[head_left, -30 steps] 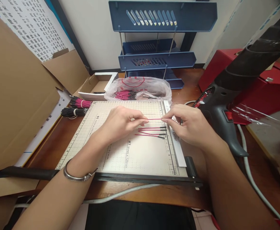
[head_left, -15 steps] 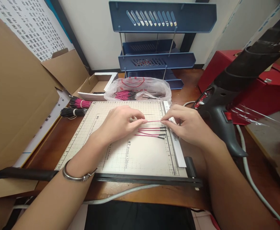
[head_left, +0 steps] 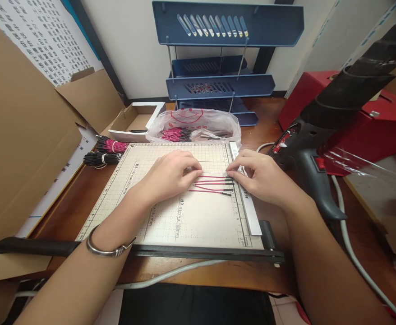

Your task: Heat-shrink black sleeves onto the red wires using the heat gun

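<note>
Several thin red wires with black ends [head_left: 211, 183] lie side by side across the cream gridded board of a paper cutter [head_left: 204, 216]. The uppermost red wire [head_left: 214, 176] runs between my two hands, low on the board. My left hand [head_left: 177, 171] is closed at its left end, thumb and forefinger pinched together. At the black-tipped end, my right hand [head_left: 257, 174] is pinched too, resting over the white edge strip [head_left: 250, 214]. The fingers partly hide the wire's ends. A metal bracelet [head_left: 106, 246] circles my left wrist.
Behind the cutter sits a plastic bag [head_left: 218, 119] of red and black wires. Banded wire bundles [head_left: 108, 158] lie to the left, by an open carton [head_left: 137, 118]. A heat gun [head_left: 323, 149] stands right, before a red box [head_left: 347, 117]. Blue tray shelves [head_left: 221, 85] rise behind.
The red wire stretched between my fingertips has come down toward me, close beside the other wires on the board. My left hand has shifted slightly left; my right hand has barely moved.
</note>
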Demonstrator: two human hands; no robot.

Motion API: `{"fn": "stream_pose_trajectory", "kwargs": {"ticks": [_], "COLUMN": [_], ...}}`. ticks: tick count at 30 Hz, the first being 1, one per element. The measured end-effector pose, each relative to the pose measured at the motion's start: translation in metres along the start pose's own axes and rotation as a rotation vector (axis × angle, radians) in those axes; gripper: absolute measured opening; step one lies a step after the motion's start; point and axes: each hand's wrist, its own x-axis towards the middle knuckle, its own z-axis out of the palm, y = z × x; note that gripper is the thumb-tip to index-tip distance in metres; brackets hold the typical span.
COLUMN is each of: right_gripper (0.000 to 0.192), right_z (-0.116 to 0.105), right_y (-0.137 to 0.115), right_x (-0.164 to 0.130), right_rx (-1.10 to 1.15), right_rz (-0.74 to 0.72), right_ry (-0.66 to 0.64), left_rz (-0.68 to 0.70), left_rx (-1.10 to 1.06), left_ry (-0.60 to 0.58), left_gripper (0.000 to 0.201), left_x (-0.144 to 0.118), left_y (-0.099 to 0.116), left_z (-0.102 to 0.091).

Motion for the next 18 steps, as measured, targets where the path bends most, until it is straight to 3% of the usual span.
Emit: {"fn": "stream_pose_trajectory", "kwargs": {"ticks": [13, 18], "right_gripper": [0.013, 0.013], "right_z": [-0.005, -0.012], "right_y": [-0.009, -0.019], "right_x": [-0.001, -0.004], "right_rx": [-0.025, 0.007], "right_rz": [0.042, 0.081], "right_ry": [-0.062, -0.2], "left_rz": [0.044, 0.108], "left_rx": [-0.038, -0.066], "left_ry": [-0.041, 0.009], "left_gripper": [0.012, 0.011], "left_x": [-0.001, -0.003], "left_y": [0.003, 0.003], "left_z": [-0.002, -0.002]}}
